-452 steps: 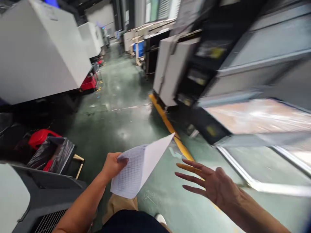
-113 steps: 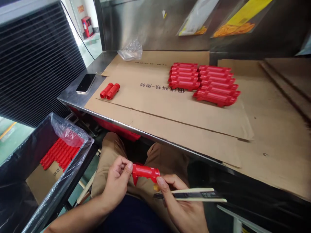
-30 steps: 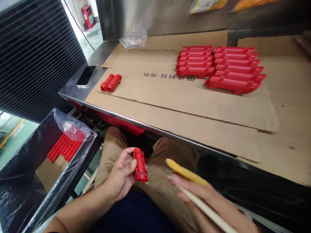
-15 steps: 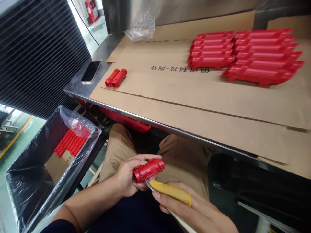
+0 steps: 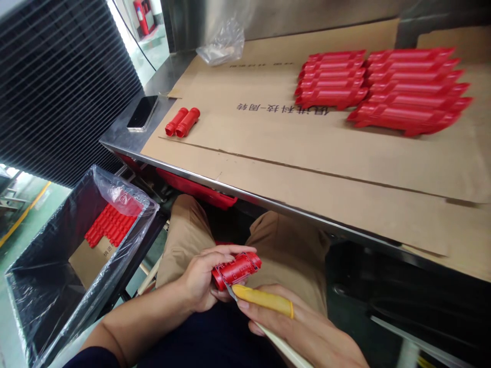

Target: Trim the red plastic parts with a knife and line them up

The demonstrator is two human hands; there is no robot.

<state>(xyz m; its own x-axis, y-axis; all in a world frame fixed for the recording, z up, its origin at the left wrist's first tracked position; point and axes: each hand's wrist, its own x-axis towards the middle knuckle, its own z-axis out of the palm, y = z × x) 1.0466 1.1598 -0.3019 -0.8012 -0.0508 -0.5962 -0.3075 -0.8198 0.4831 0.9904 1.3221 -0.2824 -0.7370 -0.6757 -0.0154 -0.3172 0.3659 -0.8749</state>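
Observation:
Over my lap, my left hand (image 5: 201,280) grips a red plastic tube-shaped part (image 5: 238,269), fingers wrapped around its far side and thumb on top. My right hand (image 5: 286,317), a yellow finger cot (image 5: 264,300) on its index finger, is closed on a knife (image 5: 282,346) with a long pale handle. The knife's thin blade touches the near left end of the red part. On the cardboard-covered table, two similar red tubes (image 5: 182,121) lie side by side at the left. Rows of longer red pieces (image 5: 406,92) lie at the right.
A phone (image 5: 142,113) rests on the table's metal left corner. Behind the two tubes lies a clear plastic bag (image 5: 223,45). A plastic-lined bin (image 5: 42,253) with many red parts (image 5: 113,222) and cardboard stands at the lower left. The table's metal edge (image 5: 268,200) runs above my knees.
The knife blade has shifted slightly left and up along the end of the red part, my right hand moving with it. The part has turned a little in my left hand.

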